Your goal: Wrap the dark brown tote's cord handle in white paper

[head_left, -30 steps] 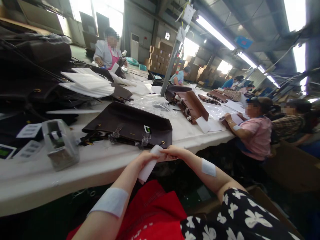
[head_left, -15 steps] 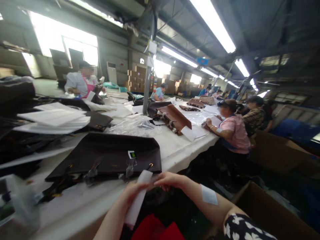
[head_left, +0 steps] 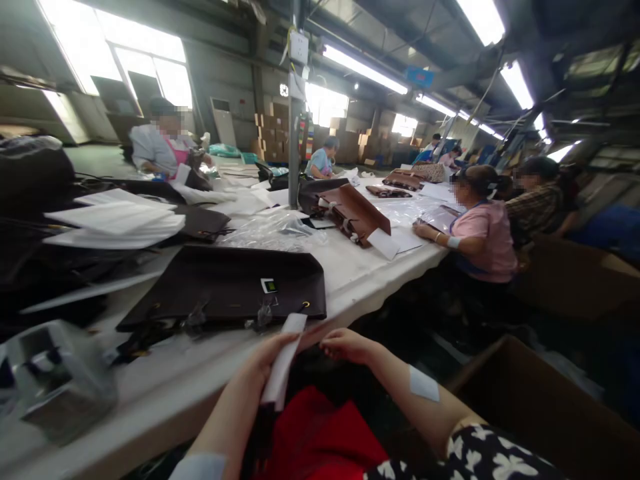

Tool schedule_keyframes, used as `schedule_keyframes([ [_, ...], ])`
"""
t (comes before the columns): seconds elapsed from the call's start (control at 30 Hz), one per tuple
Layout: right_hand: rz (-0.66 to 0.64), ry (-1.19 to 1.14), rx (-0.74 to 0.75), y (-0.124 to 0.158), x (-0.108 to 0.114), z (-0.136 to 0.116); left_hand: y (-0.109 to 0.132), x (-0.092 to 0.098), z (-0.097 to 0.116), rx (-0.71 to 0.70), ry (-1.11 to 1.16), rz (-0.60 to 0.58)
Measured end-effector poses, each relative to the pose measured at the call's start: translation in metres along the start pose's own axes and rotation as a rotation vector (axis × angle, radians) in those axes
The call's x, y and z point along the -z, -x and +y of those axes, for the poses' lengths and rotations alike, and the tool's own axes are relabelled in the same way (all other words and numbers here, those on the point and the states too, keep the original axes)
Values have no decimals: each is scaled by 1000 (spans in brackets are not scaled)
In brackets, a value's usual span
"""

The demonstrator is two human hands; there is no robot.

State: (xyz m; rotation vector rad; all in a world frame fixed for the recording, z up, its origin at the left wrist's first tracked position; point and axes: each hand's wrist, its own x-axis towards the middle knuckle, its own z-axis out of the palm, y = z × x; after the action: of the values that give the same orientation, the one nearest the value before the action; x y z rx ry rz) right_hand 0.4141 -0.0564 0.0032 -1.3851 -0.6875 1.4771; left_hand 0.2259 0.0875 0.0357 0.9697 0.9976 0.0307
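Grips a folded white strip (head_left: pixel 284 370) in the left hand (head_left: pixel 270 357), with fingers and thumb closed around it, just off the near edge of the white-covered table (head_left: pixel 345 290). Holds it tilted, upper end toward the table, lower end toward the red apron (head_left: pixel 325 440). Holds the right hand (head_left: pixel 349 345) apart from the strip, just to its right, with fingers curled inward; cannot tell of anything pinched between the tips. Just beyond the hands, lying on the table, a dark brown bag (head_left: pixel 227 283), with a small green-and-white tag (head_left: pixel 269 286) on its face, clear wrap (head_left: pixel 264 315) around its fittings and a gold ring (head_left: pixel 305 305) near its right corner. Near that corner, in view, the strip's upper end; cannot tell of any contact between the two. Left of the bag, near the table edge, a blurred grey block (head_left: pixel 63 383), apparently a tape dispenser; farther back, a stack of white sheets (head_left: pixel 117 217) among dark bags. Behind the bag, crumpled clear plastic (head_left: pixel 275 230); farther along to the right, a tan-brown bag (head_left: pixel 357 213) and white paper (head_left: pixel 384 244). Well apart on the right, a co-worker in pink (head_left: pixel 487 237).
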Motion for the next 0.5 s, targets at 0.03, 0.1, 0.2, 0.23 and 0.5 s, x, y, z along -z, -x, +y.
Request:
schedule_keyframes([
  [0.03,-9,-30,-6,-2,0,2,2,-2,1,14,51,-3],
  [0.1,-39,-94,-21,-7,-3,7,9,-7,5,23,134,-34],
  [0.2,-95,-192,-60,-18,-12,13,22,-16,14,74,299,-189],
  [0.23,-122,-223,-68,-23,-17,14,26,-19,16,122,390,-271],
  [0.5,-104,-335,-101,-59,-73,-1,53,-37,17,372,874,-549],
])
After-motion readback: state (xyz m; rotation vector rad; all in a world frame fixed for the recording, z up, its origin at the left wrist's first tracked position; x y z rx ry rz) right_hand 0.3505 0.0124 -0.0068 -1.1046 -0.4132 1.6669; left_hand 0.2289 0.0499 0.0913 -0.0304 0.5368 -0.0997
